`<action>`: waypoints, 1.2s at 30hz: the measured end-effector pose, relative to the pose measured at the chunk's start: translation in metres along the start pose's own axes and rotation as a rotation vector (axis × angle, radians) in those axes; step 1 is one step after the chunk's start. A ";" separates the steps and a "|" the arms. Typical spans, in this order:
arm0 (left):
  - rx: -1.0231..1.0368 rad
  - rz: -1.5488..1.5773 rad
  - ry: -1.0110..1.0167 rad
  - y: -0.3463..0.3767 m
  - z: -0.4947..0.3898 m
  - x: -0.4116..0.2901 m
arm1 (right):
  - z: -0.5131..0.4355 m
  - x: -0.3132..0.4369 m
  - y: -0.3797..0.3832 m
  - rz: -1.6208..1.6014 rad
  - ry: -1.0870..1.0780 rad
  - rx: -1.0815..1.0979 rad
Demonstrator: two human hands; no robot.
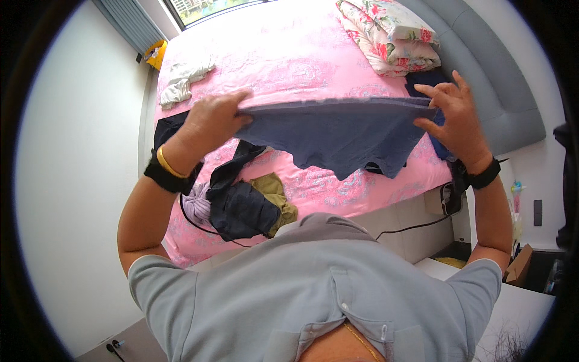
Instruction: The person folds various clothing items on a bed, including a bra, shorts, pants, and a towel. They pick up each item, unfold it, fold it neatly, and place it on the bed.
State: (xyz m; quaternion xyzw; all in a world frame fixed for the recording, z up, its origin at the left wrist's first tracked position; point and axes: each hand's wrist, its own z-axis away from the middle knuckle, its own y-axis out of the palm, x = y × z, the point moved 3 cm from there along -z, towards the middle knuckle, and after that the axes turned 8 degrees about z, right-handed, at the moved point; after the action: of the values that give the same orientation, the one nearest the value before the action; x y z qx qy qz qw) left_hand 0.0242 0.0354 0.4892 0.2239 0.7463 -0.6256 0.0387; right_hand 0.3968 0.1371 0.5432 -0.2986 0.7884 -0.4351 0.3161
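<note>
A blue-grey cloth garment (334, 131) is stretched sideways above the bed, its top edge nearly straight and its lower edge hanging in uneven folds. My left hand (212, 120) pinches its left end between thumb and fingers. At the opposite end, my right hand (454, 108) grips the corner with thumb and finger, the other fingers spread. Beneath lies the pink patterned bedspread (316, 185). Closer to my body are dark trousers (244, 206), an olive garment (280, 199) and a lilac knitted piece (197, 203), heaped together.
White clothes (181, 86) lie at the bed's far left. A folded floral quilt (389, 40) rests near the grey padded headboard (488, 68). Dark clothing (169, 129) is partly behind my left wrist. A yellow basket (156, 54) stands by the curtain (129, 25). Black cables (414, 226) run from my wristbands.
</note>
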 end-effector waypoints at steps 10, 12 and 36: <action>0.751 0.744 -0.002 0.077 0.119 -0.028 | 0.096 0.057 0.059 -1.257 0.094 0.804; 1.045 1.207 -0.421 0.099 0.151 -0.033 | 0.118 0.065 0.068 -1.453 0.315 1.100; 0.047 0.757 -0.170 0.158 0.026 -0.036 | 0.012 0.153 0.122 -0.816 -0.130 0.350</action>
State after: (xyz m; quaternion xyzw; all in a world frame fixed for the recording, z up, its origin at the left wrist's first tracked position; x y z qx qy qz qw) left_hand 0.1115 0.0193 0.3509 0.4318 0.5905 -0.6004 0.3232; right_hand 0.2871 0.0706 0.3947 -0.5539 0.4989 -0.6315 0.2132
